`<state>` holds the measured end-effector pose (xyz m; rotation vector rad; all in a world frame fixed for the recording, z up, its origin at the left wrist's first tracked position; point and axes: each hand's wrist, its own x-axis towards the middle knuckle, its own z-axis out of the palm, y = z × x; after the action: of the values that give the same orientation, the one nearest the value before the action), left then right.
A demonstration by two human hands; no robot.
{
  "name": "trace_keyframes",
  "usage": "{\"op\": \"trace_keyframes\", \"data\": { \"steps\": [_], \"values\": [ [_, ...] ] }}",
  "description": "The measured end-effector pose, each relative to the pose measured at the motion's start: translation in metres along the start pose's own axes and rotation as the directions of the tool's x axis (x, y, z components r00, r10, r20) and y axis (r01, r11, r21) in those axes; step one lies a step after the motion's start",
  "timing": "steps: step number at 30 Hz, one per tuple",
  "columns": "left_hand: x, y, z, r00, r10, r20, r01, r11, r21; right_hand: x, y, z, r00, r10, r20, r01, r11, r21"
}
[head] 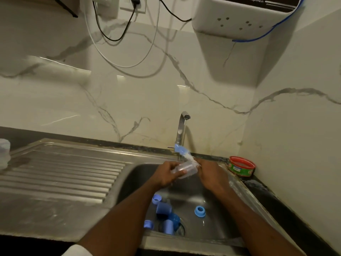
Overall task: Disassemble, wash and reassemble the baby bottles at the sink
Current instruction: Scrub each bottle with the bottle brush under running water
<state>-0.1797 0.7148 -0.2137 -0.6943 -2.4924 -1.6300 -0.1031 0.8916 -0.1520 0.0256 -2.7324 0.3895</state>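
Over the steel sink, my left hand grips a clear baby bottle body lying on its side. My right hand holds a bottle brush whose white bristles and blue handle stick up from the bottle's mouth. Below on the sink floor lie several blue parts: a collar ring, caps and another ring near the drain. The tap stands behind the hands; running water cannot be made out.
A ribbed steel draining board spreads left of the sink, with a pale bottle at its far left edge. A round red-rimmed green tin sits at the back right corner. A white wall unit and cables hang above.
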Motion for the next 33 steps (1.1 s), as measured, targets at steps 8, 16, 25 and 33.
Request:
{"op": "trace_keyframes", "data": {
  "steps": [8, 16, 25, 33],
  "values": [
    [0.019, -0.014, -0.007, 0.859, -0.256, -0.444, 0.255, 0.965, -0.063, -0.008, 0.001, -0.003, 0.994, 0.017, -0.109, -0.027, 0.995, -0.092],
    [0.009, 0.001, 0.002, 0.971, -0.111, -0.211, 0.056, 0.967, -0.249, -0.003, -0.003, -0.005, 0.997, 0.061, -0.047, -0.062, 0.998, -0.016],
    [0.002, 0.004, 0.004, 0.993, -0.059, -0.101, 0.032, 0.968, -0.249, -0.004, -0.005, -0.005, 0.996, 0.063, -0.065, -0.062, 0.998, 0.006],
    [0.034, 0.0, 0.012, 0.974, 0.009, -0.227, 0.062, 0.951, 0.304, -0.014, 0.011, -0.008, 0.986, 0.106, -0.131, -0.121, 0.985, -0.119]
  ]
}}
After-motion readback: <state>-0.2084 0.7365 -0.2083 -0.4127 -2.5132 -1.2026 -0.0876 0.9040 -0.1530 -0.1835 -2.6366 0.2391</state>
